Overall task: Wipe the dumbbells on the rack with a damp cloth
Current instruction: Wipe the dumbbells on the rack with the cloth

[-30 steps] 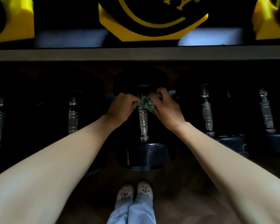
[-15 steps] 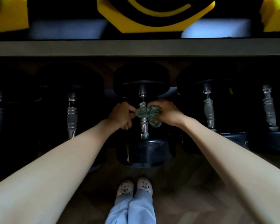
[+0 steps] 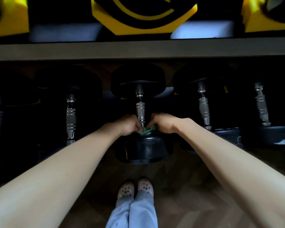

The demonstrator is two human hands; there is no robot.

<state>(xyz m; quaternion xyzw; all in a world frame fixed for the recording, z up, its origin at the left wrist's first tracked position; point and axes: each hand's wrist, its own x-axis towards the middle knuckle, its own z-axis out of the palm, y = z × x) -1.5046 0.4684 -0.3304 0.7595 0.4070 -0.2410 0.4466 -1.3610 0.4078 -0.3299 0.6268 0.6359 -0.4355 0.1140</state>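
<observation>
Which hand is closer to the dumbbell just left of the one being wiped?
Left. The left hand is right of that dumbbell; the right hand lies beyond the middle handle.

Dim light falls on a dark wooden floor [image 3: 187, 186].

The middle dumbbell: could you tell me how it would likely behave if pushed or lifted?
Probably heavy: the dumbbell has thick black heads. Those round heads suggest it could roll sideways if nudged. Its ridged metal handle should grip well, though the cloth may leave it slick.
</observation>
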